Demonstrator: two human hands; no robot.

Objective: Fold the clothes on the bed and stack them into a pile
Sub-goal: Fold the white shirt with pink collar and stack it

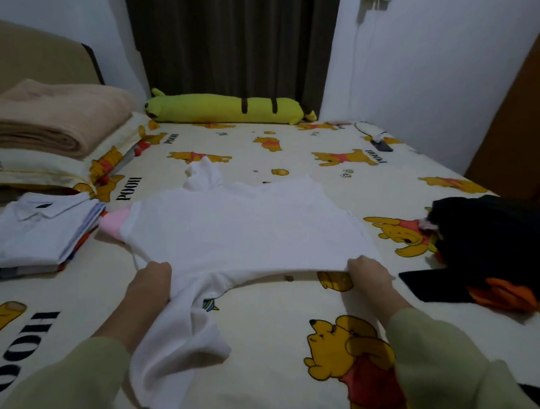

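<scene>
We see bare cartoon-bear printed bedsheet (274,339) between our sleeves. To the left, a stack of folded pale-blue shirts (32,232) blocks the way; to the right, a heap of dark unfolded clothes (495,244). Open sheet lies beyond the spread white garment (242,228), up to the long yellow-green plush bolster (226,109).

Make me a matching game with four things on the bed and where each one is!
Things:
1. white shirt
2. folded pile
3. dark unfolded heap
4. yellow-green plush toy

Places:
A. far edge, by the curtain
B. left side of the bed
C. middle, gripped by both hands
D. right side of the bed

Pairs: 1-C, 2-B, 3-D, 4-A
</scene>
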